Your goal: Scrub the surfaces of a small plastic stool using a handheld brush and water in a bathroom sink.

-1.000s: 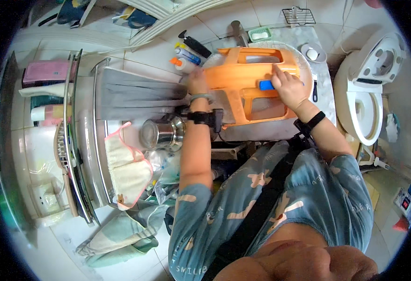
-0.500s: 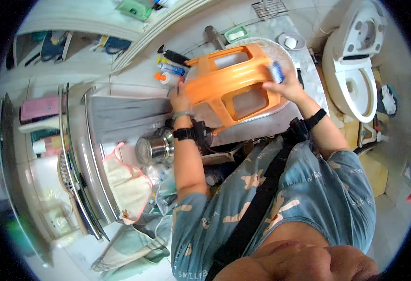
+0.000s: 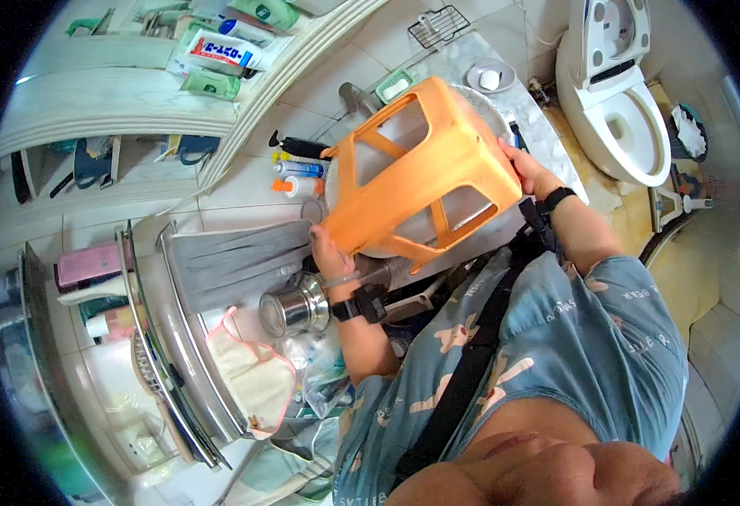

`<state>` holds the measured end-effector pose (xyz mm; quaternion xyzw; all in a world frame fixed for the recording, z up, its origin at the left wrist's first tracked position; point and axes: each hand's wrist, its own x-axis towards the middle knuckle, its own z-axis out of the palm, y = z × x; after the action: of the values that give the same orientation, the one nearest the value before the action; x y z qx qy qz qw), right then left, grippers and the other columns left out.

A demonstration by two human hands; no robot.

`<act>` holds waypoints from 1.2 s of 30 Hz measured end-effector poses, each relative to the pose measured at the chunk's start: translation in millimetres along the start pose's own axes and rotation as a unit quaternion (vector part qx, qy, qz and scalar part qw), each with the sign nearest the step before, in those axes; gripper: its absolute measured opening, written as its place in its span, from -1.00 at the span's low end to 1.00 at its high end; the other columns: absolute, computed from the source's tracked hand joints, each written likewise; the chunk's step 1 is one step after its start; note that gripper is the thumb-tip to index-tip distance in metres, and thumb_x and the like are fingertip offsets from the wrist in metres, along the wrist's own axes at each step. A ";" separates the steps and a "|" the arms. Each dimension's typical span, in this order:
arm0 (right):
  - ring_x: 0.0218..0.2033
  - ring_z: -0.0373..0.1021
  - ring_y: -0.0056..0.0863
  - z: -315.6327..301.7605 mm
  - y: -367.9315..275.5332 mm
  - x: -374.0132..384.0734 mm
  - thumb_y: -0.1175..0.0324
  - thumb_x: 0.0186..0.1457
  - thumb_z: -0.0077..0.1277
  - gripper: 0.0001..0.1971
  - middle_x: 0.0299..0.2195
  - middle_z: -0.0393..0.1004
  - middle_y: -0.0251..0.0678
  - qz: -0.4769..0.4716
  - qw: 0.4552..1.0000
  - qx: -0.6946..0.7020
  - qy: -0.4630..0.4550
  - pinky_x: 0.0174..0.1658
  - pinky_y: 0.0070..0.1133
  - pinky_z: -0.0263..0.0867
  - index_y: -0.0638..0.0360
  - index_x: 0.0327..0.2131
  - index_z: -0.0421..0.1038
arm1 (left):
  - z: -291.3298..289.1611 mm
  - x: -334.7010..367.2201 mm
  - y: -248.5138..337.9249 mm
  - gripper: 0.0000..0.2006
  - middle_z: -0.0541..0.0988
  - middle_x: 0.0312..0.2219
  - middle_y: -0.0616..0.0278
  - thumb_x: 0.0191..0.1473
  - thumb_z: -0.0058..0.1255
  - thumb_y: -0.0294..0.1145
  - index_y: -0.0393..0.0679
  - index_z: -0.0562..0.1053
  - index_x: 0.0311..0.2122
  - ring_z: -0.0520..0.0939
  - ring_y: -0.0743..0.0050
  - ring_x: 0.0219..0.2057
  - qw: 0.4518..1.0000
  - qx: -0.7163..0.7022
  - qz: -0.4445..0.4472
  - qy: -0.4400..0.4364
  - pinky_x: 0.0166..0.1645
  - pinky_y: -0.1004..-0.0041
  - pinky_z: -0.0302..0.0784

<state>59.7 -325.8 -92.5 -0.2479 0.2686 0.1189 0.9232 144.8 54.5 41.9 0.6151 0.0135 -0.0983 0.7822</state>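
Note:
An orange plastic stool point(image 3: 416, 181) lies tilted on its side above the round washbasin point(image 3: 477, 94), its legs pointing left and its seat to the right. My left hand point(image 3: 329, 255) is closed round the leg end, at the stool's lower left. On the seat end, my right hand point(image 3: 528, 171) is closed at the edge, its fingers partly hidden behind the plastic. The blue and white brush held in that hand earlier cannot be made out now. Behind the basin is a grey tap point(image 3: 355, 99), near a green soap dish point(image 3: 395, 86).
Bottles point(image 3: 298, 185) stand left of the basin. A soap holder point(image 3: 491, 78) sits on the marble counter point(image 3: 551, 156). At right is a toilet point(image 3: 627, 139); at left, a grey towel point(image 3: 239, 261) on a rail and a metal pot point(image 3: 294, 308). Shelves point(image 3: 134, 84) overhang upper left.
The stool has turned, its left end lower and more of its seat facing me. Both hands have shifted with it. The brush has gone from sight. My view has also shifted.

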 end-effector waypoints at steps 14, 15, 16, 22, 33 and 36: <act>-0.30 0.46 -0.42 75.2 -47.5 -39.0 0.25 0.00 0.05 -0.57 -0.22 0.45 -0.13 -0.180 0.979 0.068 -0.073 -0.23 -0.55 0.41 0.34 -0.11 0.28 | -14.9 58.6 -98.4 -0.53 0.51 -0.41 0.18 0.16 -0.26 -0.02 -0.30 0.33 -0.10 0.49 0.45 -0.48 0.973 0.209 -0.037 0.093 -0.55 0.58 0.33; -0.36 0.47 -0.43 72.6 -46.7 -28.8 0.27 -0.01 0.06 -0.59 -0.27 0.47 -0.15 -0.186 0.980 0.046 -0.051 -0.30 -0.58 0.43 0.34 -0.14 0.29 | -19.9 60.5 -106.4 -0.55 0.50 -0.41 0.17 0.17 -0.25 -0.06 -0.28 0.33 -0.08 0.49 0.45 -0.49 0.976 0.180 -0.071 0.095 -0.51 0.54 0.37; -0.36 0.47 -0.43 88.5 -44.2 -32.2 0.27 -0.01 0.06 -0.59 -0.27 0.47 -0.15 -0.181 0.981 0.038 -0.060 -0.30 -0.58 0.43 0.34 -0.14 0.29 | -33.1 61.7 -113.7 -0.58 0.50 -0.41 0.16 0.18 -0.24 -0.10 -0.27 0.33 -0.06 0.48 0.45 -0.50 0.978 0.148 -0.101 0.104 -0.47 0.51 0.40; -0.32 0.43 -0.40 142.7 25.2 -16.4 0.45 -0.12 0.18 -0.48 -0.27 0.43 -0.16 -0.268 0.960 -0.072 0.049 -0.24 -0.51 0.39 0.34 -0.08 0.18 | 35.4 38.0 -26.9 -0.61 0.49 -0.31 0.09 0.16 -0.20 -0.19 -0.18 0.32 0.03 0.48 0.13 -0.35 0.856 0.354 0.356 0.122 -0.18 0.29 0.40; -0.32 0.38 -0.26 154.8 -1.2 -40.2 0.20 0.05 -0.01 -0.62 -0.30 0.39 -0.06 -0.394 0.663 -0.603 0.204 -0.26 -0.45 0.31 0.34 -0.20 0.27 | 76.5 4.6 20.3 -0.51 0.41 -0.13 -0.01 -0.10 0.10 -0.18 -0.16 0.38 -0.04 0.36 -0.02 -0.06 0.767 0.526 0.357 -0.085 0.04 0.23 0.23; -0.31 0.31 -0.03 170.3 -15.3 -45.4 0.34 0.07 -0.10 -0.70 -0.31 0.33 0.01 -0.529 0.529 -0.651 0.127 -0.21 -0.33 0.27 0.32 -0.15 0.29 | 75.7 -15.4 26.6 -0.25 0.22 0.02 -0.15 -0.28 0.24 -0.05 -0.28 0.30 0.01 0.14 -0.12 0.09 0.696 0.626 0.350 0.004 0.16 0.08 0.04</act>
<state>101.9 -253.9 63.5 -0.8896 0.0506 -0.2815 0.3560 126.7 -10.4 88.0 0.9235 -0.2644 0.1995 0.1937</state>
